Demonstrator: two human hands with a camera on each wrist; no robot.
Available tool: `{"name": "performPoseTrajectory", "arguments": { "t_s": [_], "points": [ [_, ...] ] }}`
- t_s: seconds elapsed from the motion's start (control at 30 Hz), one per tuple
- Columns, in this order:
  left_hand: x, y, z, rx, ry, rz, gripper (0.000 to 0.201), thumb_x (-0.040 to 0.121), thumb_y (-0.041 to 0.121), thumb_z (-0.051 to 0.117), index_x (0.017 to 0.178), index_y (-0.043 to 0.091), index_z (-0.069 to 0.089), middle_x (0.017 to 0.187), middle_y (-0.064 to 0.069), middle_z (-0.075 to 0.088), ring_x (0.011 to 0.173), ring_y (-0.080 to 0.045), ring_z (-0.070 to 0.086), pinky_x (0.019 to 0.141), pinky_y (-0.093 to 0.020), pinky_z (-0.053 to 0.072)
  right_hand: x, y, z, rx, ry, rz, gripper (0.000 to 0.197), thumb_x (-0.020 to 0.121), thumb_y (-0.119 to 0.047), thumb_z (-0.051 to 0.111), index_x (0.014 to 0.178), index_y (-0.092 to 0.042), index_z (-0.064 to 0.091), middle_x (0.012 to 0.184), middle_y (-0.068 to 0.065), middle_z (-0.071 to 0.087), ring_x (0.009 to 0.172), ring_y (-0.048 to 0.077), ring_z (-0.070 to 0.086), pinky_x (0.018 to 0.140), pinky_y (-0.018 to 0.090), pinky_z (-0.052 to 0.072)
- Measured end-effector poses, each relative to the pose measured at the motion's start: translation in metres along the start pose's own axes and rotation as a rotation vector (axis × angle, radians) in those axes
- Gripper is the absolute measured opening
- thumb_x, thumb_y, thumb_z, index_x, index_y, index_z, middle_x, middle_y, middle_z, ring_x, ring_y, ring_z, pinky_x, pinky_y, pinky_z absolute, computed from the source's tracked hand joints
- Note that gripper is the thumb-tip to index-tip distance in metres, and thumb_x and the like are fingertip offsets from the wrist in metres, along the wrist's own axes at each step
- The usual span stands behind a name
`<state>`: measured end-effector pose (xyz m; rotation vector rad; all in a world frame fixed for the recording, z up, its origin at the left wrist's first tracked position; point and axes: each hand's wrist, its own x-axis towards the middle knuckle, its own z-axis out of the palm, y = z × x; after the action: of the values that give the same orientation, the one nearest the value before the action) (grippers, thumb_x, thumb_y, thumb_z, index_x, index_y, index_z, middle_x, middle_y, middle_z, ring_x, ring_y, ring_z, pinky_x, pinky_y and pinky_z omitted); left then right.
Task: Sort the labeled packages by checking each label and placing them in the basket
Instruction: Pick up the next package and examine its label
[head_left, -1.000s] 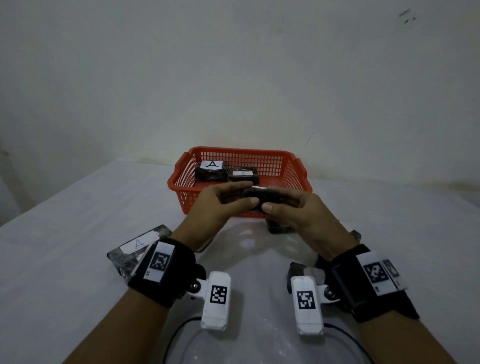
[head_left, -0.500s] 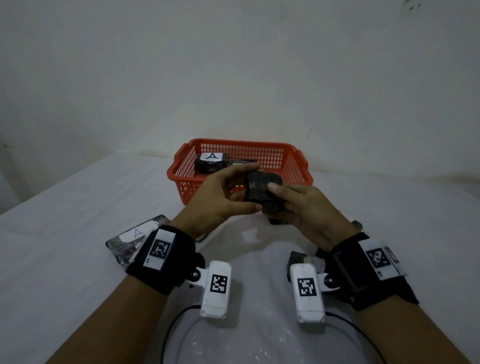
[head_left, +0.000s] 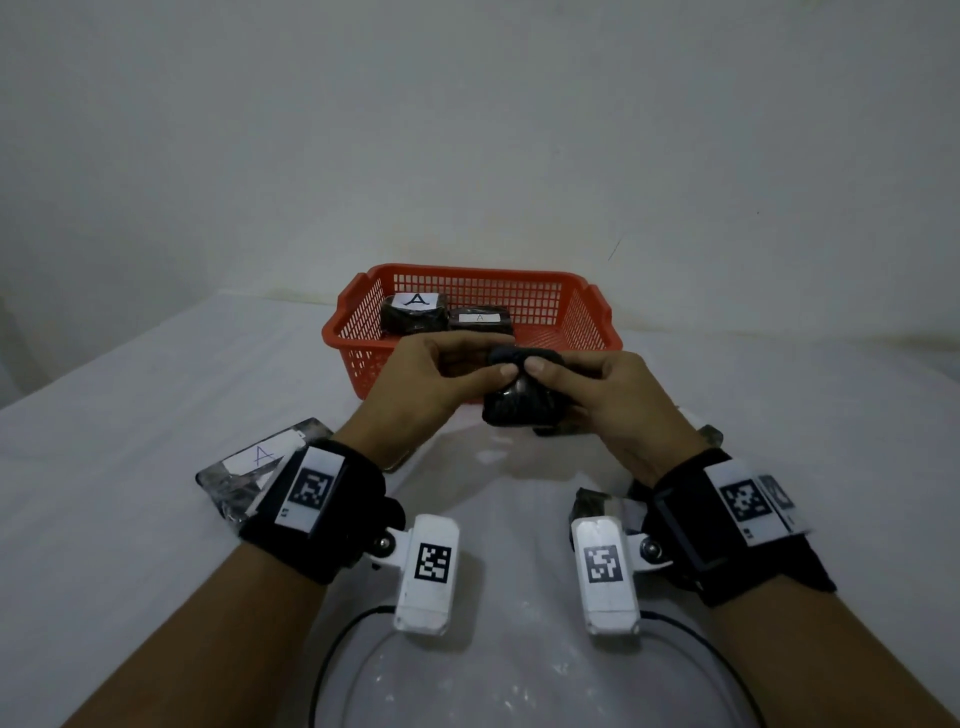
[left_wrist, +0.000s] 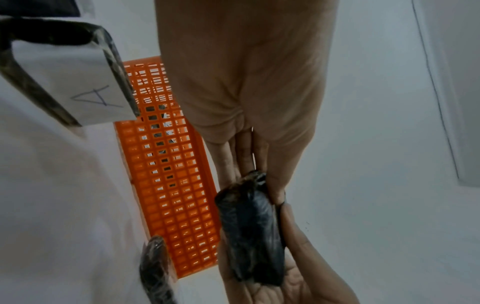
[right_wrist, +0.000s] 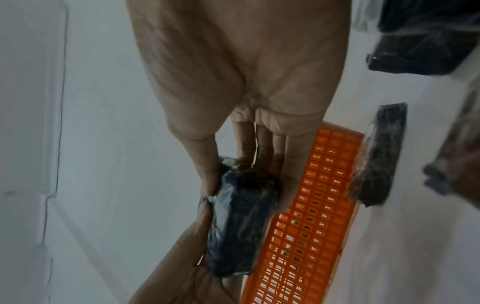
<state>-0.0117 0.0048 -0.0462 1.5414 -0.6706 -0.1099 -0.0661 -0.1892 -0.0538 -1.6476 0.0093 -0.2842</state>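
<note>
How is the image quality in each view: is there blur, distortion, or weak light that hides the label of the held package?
Head view: dim, sharp, edges bowed; the held package shows no label. Left wrist view: stretched, soft. Right wrist view: blurred at its right edge.

Package (head_left: 522, 400) now tilted, underside toward camera.

Glossy film-wrapped package (head_left: 522, 397), plastic basket (head_left: 343, 332)

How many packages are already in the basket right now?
2. Both lie in the left half of the red basket: the package with the large A label at the far left, and a flatter package touching its right side. Others could be hidden behind the hands.
</note>
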Motion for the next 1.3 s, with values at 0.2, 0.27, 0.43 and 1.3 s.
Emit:
{"name": "performPoseTrajectory", "arguments": {
  "t_s": [0.2, 0.27, 0.43, 1.3],
  "points": [
    [0.001, -0.003, 0.0, 0.025, 0.019, -0.012, 0.037, 0.088, 0.008, 0.076, 0.124, 0.012, 0.071, 0.112, -0.001, 0.078, 0.104, -0.01, 0.075, 0.083, -0.022, 0.06, -0.001, 0.0, -0.004, 0.015, -0.015, 0.013, 0.034, 0.086, -0.024, 0.082, 0.117, -0.01, 0.078, 0.097, 0.009, 0.082, 0.086, 0.02, 0.08, 0.093, 0.053, 0.061],
    [0.001, -0.002, -0.002, 0.013, 0.022, -0.015, 0.037, 0.088, 0.009, 0.075, 0.124, 0.013, 0.07, 0.114, 0.0, 0.077, 0.105, -0.009, 0.074, 0.084, -0.022, 0.061, -0.002, -0.001, -0.004, -0.003, -0.039, 0.011, 0.037, 0.085, -0.019, 0.083, 0.119, -0.009, 0.076, 0.098, 0.008, 0.082, 0.088, 0.019, 0.08, 0.096, 0.05, 0.06],
    [0.0, -0.002, -0.001, 0.039, 0.005, 0.009, 0.037, 0.087, 0.008, 0.075, 0.122, 0.017, 0.07, 0.114, 0.004, 0.077, 0.106, -0.005, 0.073, 0.081, -0.017, 0.058, -0.003, -0.001, -0.006, -0.031, 0.0, -0.048, 0.039, 0.082, -0.012, 0.085, 0.12, -0.01, 0.077, 0.106, 0.009, 0.082, 0.1, 0.023, 0.079, 0.096, 0.047, 0.061],
    [-0.006, 0.004, 0.002, 0.038, -0.077, -0.055, 0.049, 0.081, 0.031, 0.076, 0.127, 0.016, 0.069, 0.117, 0.004, 0.077, 0.111, -0.008, 0.072, 0.097, -0.027, 0.057, -0.001, -0.004, -0.006, 0.216, -0.242, 0.032, 0.038, 0.089, -0.019, 0.067, 0.123, -0.002, 0.07, 0.122, 0.014, 0.075, 0.113, 0.022, 0.073, 0.098, 0.029, 0.059]
  ]
}}
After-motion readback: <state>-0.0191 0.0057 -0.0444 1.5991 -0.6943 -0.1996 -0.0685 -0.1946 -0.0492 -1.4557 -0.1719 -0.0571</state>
